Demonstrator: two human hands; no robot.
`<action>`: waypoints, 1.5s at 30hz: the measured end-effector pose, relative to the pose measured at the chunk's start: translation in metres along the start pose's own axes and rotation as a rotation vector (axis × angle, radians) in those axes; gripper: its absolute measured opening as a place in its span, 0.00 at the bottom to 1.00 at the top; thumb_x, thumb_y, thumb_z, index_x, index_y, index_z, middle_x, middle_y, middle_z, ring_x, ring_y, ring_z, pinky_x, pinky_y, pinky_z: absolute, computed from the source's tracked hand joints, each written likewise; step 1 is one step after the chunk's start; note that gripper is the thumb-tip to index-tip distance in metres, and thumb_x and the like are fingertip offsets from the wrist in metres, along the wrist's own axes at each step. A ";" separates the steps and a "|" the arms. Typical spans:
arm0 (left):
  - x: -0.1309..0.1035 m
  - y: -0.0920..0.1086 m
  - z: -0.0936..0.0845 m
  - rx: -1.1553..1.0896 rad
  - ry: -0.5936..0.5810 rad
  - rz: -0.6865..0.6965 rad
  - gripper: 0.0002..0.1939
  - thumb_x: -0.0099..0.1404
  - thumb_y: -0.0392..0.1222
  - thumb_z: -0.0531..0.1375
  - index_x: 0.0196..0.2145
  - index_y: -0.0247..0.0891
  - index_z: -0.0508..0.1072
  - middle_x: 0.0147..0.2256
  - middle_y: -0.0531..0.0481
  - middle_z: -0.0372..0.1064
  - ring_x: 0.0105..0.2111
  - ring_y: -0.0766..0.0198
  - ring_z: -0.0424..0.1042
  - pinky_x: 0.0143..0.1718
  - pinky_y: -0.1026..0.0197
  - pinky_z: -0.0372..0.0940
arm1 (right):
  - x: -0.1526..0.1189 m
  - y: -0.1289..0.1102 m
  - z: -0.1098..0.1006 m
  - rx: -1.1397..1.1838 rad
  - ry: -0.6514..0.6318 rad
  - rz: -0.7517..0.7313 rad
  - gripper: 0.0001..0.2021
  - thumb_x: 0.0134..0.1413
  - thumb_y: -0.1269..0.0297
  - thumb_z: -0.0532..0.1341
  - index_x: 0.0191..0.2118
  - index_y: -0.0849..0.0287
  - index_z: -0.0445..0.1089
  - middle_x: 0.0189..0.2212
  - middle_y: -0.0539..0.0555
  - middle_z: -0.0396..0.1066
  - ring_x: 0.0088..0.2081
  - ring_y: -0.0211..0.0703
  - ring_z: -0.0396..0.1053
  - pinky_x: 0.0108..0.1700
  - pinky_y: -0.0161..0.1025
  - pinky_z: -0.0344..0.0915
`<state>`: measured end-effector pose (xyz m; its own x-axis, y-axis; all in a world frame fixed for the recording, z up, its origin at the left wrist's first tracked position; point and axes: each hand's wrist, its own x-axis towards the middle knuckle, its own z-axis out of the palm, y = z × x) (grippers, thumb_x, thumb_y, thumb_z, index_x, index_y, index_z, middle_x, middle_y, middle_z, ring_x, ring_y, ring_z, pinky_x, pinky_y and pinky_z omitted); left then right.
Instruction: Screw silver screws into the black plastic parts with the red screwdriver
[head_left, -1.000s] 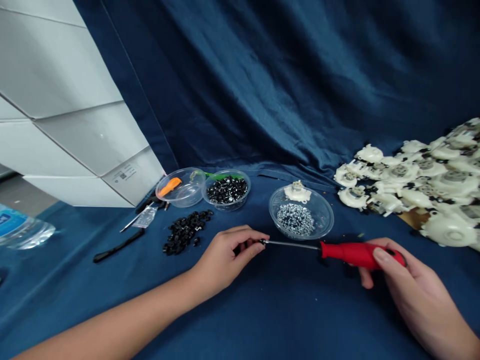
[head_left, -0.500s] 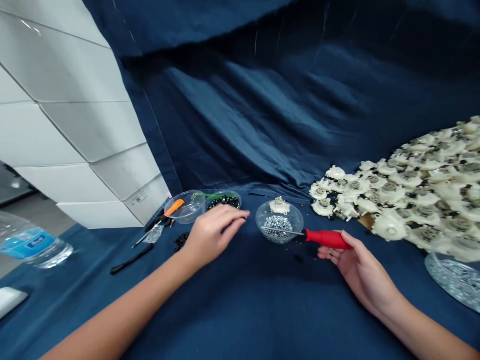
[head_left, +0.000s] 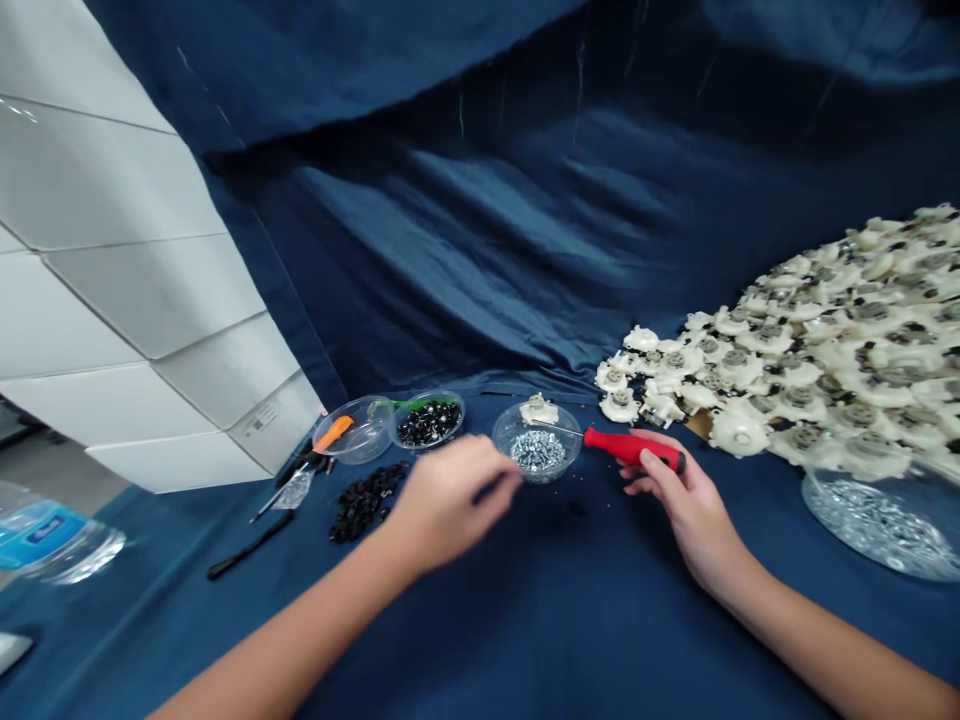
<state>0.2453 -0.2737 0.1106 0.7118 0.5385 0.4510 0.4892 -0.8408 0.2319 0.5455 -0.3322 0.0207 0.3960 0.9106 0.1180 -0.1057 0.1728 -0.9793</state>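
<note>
My right hand [head_left: 679, 490] is closed around the red handle of a screwdriver [head_left: 626, 448]. Its thin shaft points left over the rim of a clear bowl [head_left: 501, 450] of small silver screws [head_left: 537, 452]. A cream-coloured plastic part [head_left: 538, 408] sits at the back of that bowl. My left hand [head_left: 450, 500], somewhat blurred, is just left of and in front of the bowl, thumb and fingers pinched together. Whatever is between its fingertips cannot be made out. Beside its wrist lies a pile of small black parts [head_left: 364, 503].
Behind my left hand are a bowl of shiny black pieces [head_left: 429, 424] and a clear bowl with an orange item [head_left: 334, 434]. A heap of cream plastic housings [head_left: 810, 370] spreads right, near a clear tub [head_left: 877, 520]. White boxes [head_left: 150, 300] and a water bottle [head_left: 56, 535] stand left.
My left hand has come slightly nearer and right relative to the bowls, uncovering more black parts. The screwdriver's tip has lifted from over the screws toward the bowl's rim. The view has shifted.
</note>
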 end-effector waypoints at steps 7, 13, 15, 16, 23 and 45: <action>0.016 0.049 0.083 0.072 -0.365 0.031 0.18 0.77 0.41 0.60 0.61 0.35 0.73 0.53 0.38 0.76 0.45 0.48 0.79 0.37 0.51 0.78 | -0.004 0.001 -0.001 -0.148 -0.042 -0.125 0.26 0.64 0.44 0.69 0.62 0.51 0.73 0.53 0.55 0.79 0.46 0.48 0.77 0.48 0.44 0.75; 0.000 0.033 0.078 0.020 -0.355 0.002 0.11 0.80 0.36 0.54 0.48 0.37 0.76 0.45 0.45 0.77 0.43 0.52 0.79 0.39 0.52 0.79 | -0.008 -0.003 -0.005 -0.250 -0.119 -0.232 0.23 0.66 0.48 0.67 0.63 0.46 0.72 0.63 0.53 0.73 0.60 0.51 0.72 0.64 0.48 0.67; -0.010 0.032 0.071 -0.030 -0.340 -0.007 0.11 0.80 0.37 0.53 0.52 0.39 0.75 0.48 0.45 0.76 0.44 0.54 0.79 0.42 0.52 0.79 | -0.010 -0.006 -0.006 -0.294 -0.153 -0.266 0.22 0.67 0.49 0.68 0.63 0.45 0.73 0.62 0.52 0.73 0.63 0.52 0.69 0.67 0.48 0.62; -0.014 0.032 0.069 -0.059 -0.324 -0.011 0.13 0.80 0.38 0.54 0.56 0.40 0.74 0.52 0.44 0.76 0.47 0.53 0.79 0.44 0.51 0.80 | -0.010 -0.007 -0.006 -0.315 -0.172 -0.279 0.22 0.67 0.50 0.68 0.63 0.45 0.73 0.62 0.52 0.72 0.63 0.52 0.68 0.68 0.48 0.61; -0.015 0.028 0.075 -0.112 -0.302 0.074 0.17 0.80 0.42 0.56 0.62 0.40 0.73 0.66 0.42 0.70 0.53 0.46 0.76 0.51 0.43 0.78 | -0.007 -0.005 -0.009 -0.384 -0.214 -0.293 0.20 0.72 0.51 0.63 0.64 0.44 0.70 0.63 0.52 0.70 0.63 0.51 0.67 0.66 0.46 0.60; -0.014 0.022 0.075 -0.253 -0.300 0.207 0.13 0.81 0.41 0.56 0.57 0.41 0.76 0.57 0.49 0.79 0.51 0.54 0.75 0.48 0.51 0.67 | -0.012 0.014 -0.022 -0.408 -0.321 -0.107 0.18 0.69 0.47 0.64 0.56 0.47 0.66 0.41 0.49 0.74 0.41 0.45 0.76 0.43 0.38 0.68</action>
<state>0.2839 -0.2954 0.0449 0.9150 0.3179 0.2485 0.2084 -0.8997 0.3836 0.5596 -0.3487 0.0022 0.0792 0.9761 0.2024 0.3091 0.1690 -0.9359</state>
